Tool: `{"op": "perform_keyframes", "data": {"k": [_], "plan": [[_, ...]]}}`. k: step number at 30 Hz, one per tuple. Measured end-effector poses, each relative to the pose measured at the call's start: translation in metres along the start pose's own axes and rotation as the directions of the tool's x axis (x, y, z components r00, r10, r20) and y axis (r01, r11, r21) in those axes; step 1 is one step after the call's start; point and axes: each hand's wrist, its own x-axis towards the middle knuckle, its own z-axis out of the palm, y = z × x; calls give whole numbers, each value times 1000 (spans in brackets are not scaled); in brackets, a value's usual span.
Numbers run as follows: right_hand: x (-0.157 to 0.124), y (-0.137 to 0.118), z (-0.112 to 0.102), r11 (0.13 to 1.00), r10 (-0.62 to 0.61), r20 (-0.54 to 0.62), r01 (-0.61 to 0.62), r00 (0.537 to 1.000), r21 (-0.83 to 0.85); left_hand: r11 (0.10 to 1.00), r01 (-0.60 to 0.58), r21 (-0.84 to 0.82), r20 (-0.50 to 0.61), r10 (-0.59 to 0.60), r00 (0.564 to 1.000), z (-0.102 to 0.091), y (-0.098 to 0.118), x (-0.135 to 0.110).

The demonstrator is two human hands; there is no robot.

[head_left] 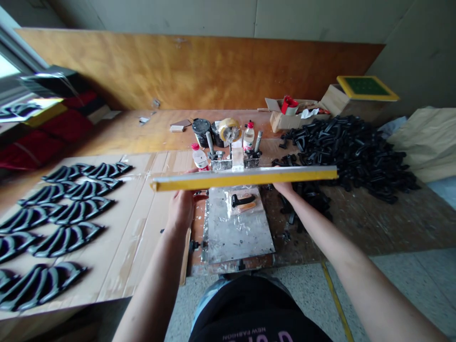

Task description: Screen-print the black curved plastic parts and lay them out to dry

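The bare left forearm [153, 280] and right forearm [347, 256] reach forward and inward from the lower corners of the view toward a long yellow-edged frame [242, 178]. The left hand [181, 209] grips the frame's underside left of centre, wrist bent upward. The right hand [283, 188] holds it nearer the right end, fingers hidden behind it.

The left hand [181, 209] and right hand [284, 189] hold a long yellow frame [242, 178] edge-on, tilted slightly upward to the right, across the picture's center.
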Motion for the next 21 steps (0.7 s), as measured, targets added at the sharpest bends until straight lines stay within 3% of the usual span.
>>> {"op": "perform_keyframes", "data": {"k": [2, 4, 6, 9, 10, 12, 13, 14, 15, 16, 17, 18, 19, 20, 21], "plan": [[-29, 4, 22, 989, -147, 131, 145, 980, 31, 998, 6, -69, -72, -11, 997, 9, -2, 5], [-55, -6, 42, 950, -303, 225, 312, 926, -4, 991, 43, -124, -132, -60, 990, 16, -17, -5], [-79, -26, 54, 919, -352, 246, 383, 903, -90, 964, 234, -124, -52, -242, 969, 24, -42, -26], [-116, -64, 63, 900, -379, 175, 406, 909, -159, 818, 573, -45, 152, -562, 813, 36, -83, -67], [-128, -75, 65, 872, -441, 176, 466, 880, -147, 784, 620, -41, 176, -605, 776, 36, -94, -77], [-146, -86, 65, 759, -617, 238, 647, 750, -70, 768, 639, -44, 143, -628, 765, 27, -109, -89], [-151, -83, 62, 706, -678, 265, 708, 685, -25, 778, 628, -23, 99, -623, 776, 14, -113, -90], [-151, -74, 57, 687, -698, 271, 726, 663, -5, 788, 615, 19, 38, -615, 788, -5, -116, -89], [-147, -59, 47, 719, -668, 248, 694, 702, -28, 794, 602, 86, -45, -600, 799, -30, -119, -85], [-140, -38, 35, 785, -589, 210, 614, 781, -84, 792, 590, 160, -129, -576, 808, -60, -123, -80], [-131, -14, 21, 868, -445, 125, 461, 887, -182, 756, 609, 241, -232, -564, 792, -93, -127, -75], [-120, 12, 5, 919, -271, 36, 270, 962, -286, 686, 647, 334, -373, -534, 759, -128, -131, -71], [-110, 37, -10, 925, -97, -21, 82, 995, -372, 623, 663, 415, -432, -506, 746, -160, -136, -69], [-101, 60, -24, 901, 65, -49, -80, 997, -427, 553, 668, 497, -497, -450, 742, -189, -141, -68], [-94, 79, -35, 868, 181, -35, -176, 983, -464, 522, 619, 586, -458, -417, 785, -212, -144, -69]]}}
